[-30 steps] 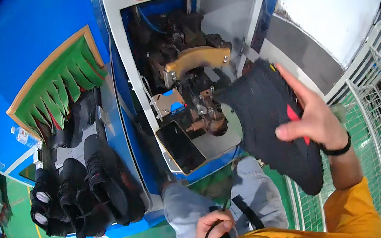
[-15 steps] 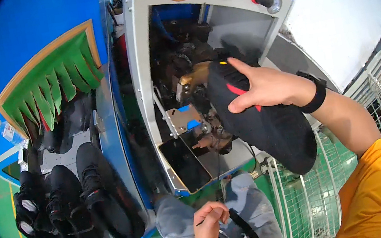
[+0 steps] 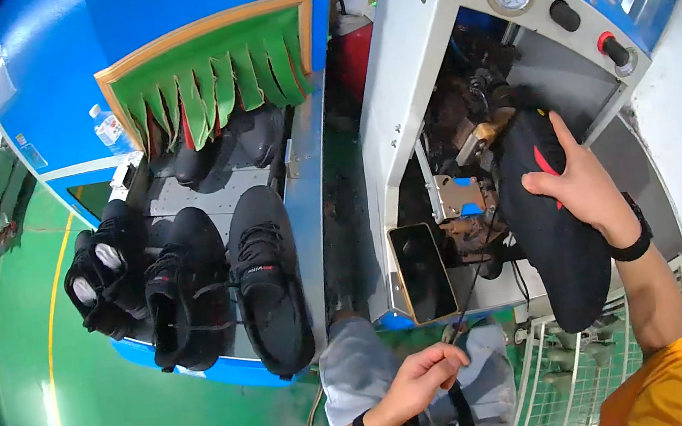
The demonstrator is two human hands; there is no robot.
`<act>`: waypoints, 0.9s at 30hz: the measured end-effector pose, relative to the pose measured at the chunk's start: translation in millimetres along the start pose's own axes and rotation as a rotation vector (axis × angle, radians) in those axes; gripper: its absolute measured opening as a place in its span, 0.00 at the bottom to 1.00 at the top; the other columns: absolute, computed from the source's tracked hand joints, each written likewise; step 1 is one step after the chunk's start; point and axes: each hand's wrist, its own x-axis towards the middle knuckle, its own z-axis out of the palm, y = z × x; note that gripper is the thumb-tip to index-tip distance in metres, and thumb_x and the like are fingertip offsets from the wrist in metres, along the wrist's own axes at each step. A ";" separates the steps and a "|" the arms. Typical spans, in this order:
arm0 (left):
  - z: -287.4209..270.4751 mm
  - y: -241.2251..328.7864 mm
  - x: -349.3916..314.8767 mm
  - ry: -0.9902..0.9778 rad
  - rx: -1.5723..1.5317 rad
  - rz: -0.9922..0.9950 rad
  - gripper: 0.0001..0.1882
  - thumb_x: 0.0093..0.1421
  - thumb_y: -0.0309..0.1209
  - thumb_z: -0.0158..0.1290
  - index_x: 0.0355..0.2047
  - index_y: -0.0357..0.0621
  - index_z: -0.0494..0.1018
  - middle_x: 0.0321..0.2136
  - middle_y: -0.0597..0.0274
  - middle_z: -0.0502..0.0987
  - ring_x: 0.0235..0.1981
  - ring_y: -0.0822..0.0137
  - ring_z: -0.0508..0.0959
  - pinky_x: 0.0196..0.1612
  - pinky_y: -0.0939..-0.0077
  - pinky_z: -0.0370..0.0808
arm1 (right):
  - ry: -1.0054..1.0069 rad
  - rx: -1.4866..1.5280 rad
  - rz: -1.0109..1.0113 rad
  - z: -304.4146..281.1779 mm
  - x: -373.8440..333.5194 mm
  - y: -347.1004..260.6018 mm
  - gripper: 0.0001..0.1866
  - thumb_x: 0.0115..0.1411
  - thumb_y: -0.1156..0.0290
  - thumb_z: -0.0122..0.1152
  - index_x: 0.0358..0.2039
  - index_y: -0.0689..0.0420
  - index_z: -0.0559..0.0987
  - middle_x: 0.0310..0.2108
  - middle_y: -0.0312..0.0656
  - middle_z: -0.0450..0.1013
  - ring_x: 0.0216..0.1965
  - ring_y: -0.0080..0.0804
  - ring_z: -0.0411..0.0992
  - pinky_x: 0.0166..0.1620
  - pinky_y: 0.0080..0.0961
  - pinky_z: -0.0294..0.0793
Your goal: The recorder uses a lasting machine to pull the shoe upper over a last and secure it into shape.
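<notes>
Right hand (image 3: 579,182) pinching black shoe (image 3: 549,242) between thumb and fingers | shoe before machine (image 3: 410,59) opening | left hand (image 3: 425,378) curled over lap (image 3: 365,378), contents unclear | seemingly positioning shoe; moving it calls for steady grip

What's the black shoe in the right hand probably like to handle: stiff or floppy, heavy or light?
The black shoe is probably fairly stiff: its long outline shows no sag below the right hand. It seems light for its size, since only that hand grips it. Its matt surface suggests it probably won't slip easily.
</notes>
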 end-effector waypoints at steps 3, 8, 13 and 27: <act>9.5 -3.3 -7.8 -0.036 0.101 0.002 0.09 0.71 0.29 0.49 0.41 0.39 0.78 0.27 0.70 0.74 0.28 0.77 0.71 0.33 0.80 0.69 | 0.144 -0.127 -0.018 4.7 -5.2 11.1 0.60 0.48 0.54 0.75 0.75 0.58 0.50 0.52 0.68 0.72 0.52 0.62 0.74 0.57 0.42 0.72; 33.1 1.1 -24.9 -0.057 0.237 0.026 0.10 0.72 0.30 0.49 0.41 0.39 0.79 0.28 0.71 0.74 0.29 0.78 0.71 0.34 0.81 0.70 | 0.369 0.046 -0.166 -10.0 -62.4 10.9 0.56 0.52 0.61 0.74 0.76 0.52 0.49 0.52 0.67 0.71 0.53 0.64 0.72 0.55 0.44 0.73; 41.5 -1.2 -35.5 -0.089 0.398 0.008 0.10 0.72 0.31 0.50 0.42 0.39 0.78 0.27 0.69 0.74 0.30 0.77 0.73 0.34 0.80 0.71 | 0.461 0.205 -0.127 3.5 -137.2 28.6 0.55 0.54 0.64 0.73 0.76 0.51 0.49 0.52 0.61 0.71 0.51 0.58 0.73 0.56 0.42 0.72; 66.5 -12.8 -53.5 -0.354 -0.463 -0.356 0.39 0.68 0.59 0.50 0.69 0.44 0.60 0.55 0.49 0.77 0.53 0.60 0.80 0.56 0.63 0.76 | -0.084 0.056 -0.453 19.9 -336.1 62.9 0.44 0.54 0.65 0.74 0.65 0.61 0.57 0.57 0.59 0.67 0.56 0.54 0.71 0.56 0.43 0.73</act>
